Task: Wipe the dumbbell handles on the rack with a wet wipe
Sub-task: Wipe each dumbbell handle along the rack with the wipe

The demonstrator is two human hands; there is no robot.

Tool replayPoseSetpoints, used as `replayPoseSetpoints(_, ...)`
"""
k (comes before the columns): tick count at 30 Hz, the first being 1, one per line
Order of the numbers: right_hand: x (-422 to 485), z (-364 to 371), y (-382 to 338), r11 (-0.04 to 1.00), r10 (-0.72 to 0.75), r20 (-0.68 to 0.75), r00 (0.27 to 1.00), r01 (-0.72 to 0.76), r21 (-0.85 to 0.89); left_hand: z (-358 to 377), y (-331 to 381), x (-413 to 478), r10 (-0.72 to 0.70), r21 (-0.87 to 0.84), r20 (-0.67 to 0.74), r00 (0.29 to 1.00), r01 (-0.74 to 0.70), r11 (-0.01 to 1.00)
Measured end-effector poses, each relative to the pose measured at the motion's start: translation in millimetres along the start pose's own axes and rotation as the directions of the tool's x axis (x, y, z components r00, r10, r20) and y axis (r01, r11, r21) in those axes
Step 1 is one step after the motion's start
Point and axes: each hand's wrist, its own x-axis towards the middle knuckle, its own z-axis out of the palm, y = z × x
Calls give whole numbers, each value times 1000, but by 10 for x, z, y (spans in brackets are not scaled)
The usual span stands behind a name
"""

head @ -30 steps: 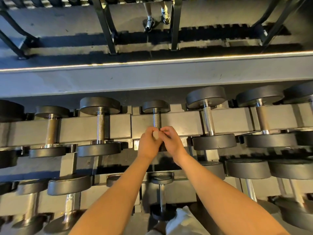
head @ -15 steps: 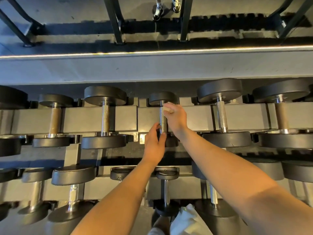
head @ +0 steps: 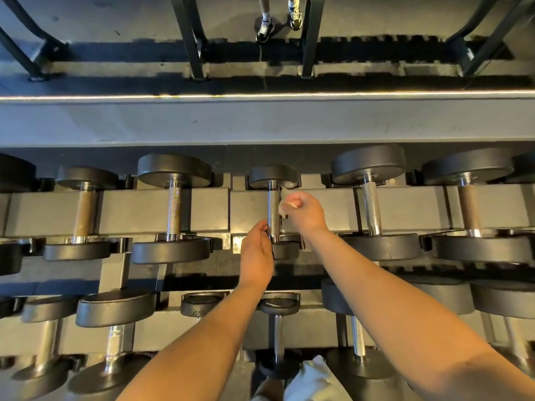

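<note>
The small dumbbell handle [head: 273, 209] is sitting mid-frame on the top row of the rack [head: 202, 211]. The right hand [head: 304, 211] is pinching the white wet wipe [head: 284, 206] just at the handle's right side. The left hand [head: 257, 254] is touching the handle's low end with bent fingers; I cannot tell if they are gripping. I think this handle is being wiped. Next, the wipe is needing to slide down and round it.

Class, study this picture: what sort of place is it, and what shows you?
Most likely a gym's free-weights area: rows of dumbbells rest on a two-tier rack, and black equipment frames stand on the floor beyond.
</note>
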Motion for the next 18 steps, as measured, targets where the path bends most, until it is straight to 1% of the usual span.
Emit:
replayPoseSetpoints(1,26,52,-18,998,34,-18,999,-33,45,1,6,1,-6,-2,-2,1000,6,1000)
replayPoseSetpoints(2,30,97,-16,999,38,-14,999,-38,36,2,5,6,-13,-1,-2,1000,13,1000)
replayPoseSetpoints(4,-15,151,49,999,28,4,1000,-28,-32,-3,-21,17,-12,27,5,1000,12,1000)
replayPoseSetpoints(6,-90,149,145,995,16,10,1000,-15,-104,-9,-59,38,17,75,27,999,-19,997)
replayPoseSetpoints(7,-114,143,178,994,-2,10,1000,4,-111,-15,-75,48,20,94,43,999,-24,995)
replayPoseSetpoints(10,-116,151,84,987,-143,-38,989,140,-74,-46,-66,69,13,120,88,996,-23,993)
replayPoseSetpoints(11,-93,171,14,981,-191,-35,981,189,-52,-55,-59,71,17,127,100,995,-29,992)
replayPoseSetpoints(13,-40,227,-109,952,-286,6,958,284,-116,-68,-58,84,14,157,114,993,-32,987)
replayPoseSetpoints(15,11,291,-125,937,-312,16,950,311,-163,-80,-48,97,-5,205,125,992,-21,979)
replayPoseSetpoints(18,-2,348,-86,913,-335,-11,942,321,-253,-113,17,88,-46,245,159,986,5,969)
